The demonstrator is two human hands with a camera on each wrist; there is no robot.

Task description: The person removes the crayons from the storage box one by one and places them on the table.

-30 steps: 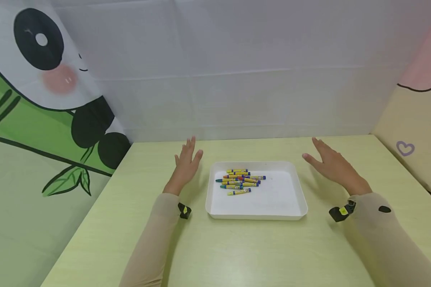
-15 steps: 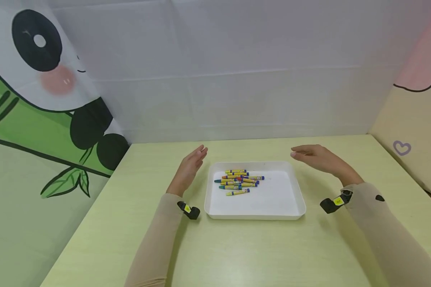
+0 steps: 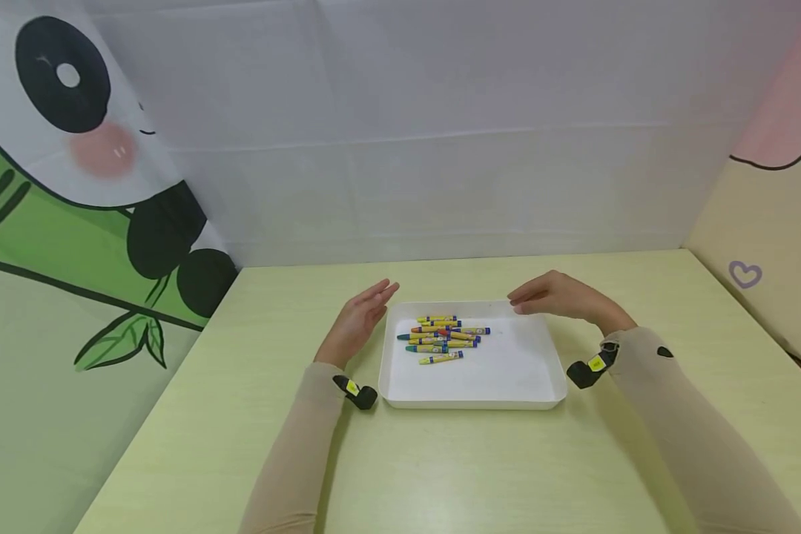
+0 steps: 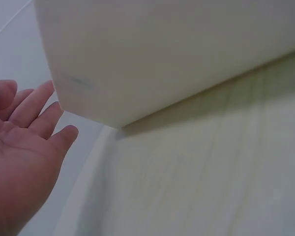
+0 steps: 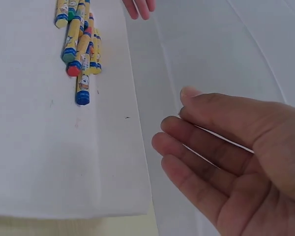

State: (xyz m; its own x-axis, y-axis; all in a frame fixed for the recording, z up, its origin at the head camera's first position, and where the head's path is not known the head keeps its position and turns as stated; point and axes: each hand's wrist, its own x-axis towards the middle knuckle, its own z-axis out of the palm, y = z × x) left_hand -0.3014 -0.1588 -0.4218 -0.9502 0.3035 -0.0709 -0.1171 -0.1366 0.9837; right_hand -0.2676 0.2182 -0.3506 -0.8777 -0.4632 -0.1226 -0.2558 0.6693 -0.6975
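A shallow white tray (image 3: 507,371) stands on the table. In its left half lies a loose pile of several crayons (image 3: 440,339) in yellow wrappers with blue bands, their tips green, orange, red and yellow. Beside the tray's left rim is my left hand (image 3: 355,326), empty, fingers extended; the left wrist view shows its palm near the tray's outer wall (image 4: 162,54). Over the tray's far right corner hovers my right hand (image 3: 567,299), fingers slightly bent and holding nothing. In the right wrist view its thumb and fingers are apart, and the crayons (image 5: 78,44) lie farther off.
The pale yellow-green table (image 3: 440,467) extends around the tray. Behind it hangs a white cloth wall (image 3: 440,193); a panda print (image 3: 100,148) covers the left side and a cream panel with a heart (image 3: 745,274) the right. Dark wrist cameras (image 3: 360,393) sit at both sleeves.
Both hands have moved inward toward the tray. My right hand has travelled left to the tray's far right corner, its fingers bending; the left has turned toward the tray. The crayons have stayed put.
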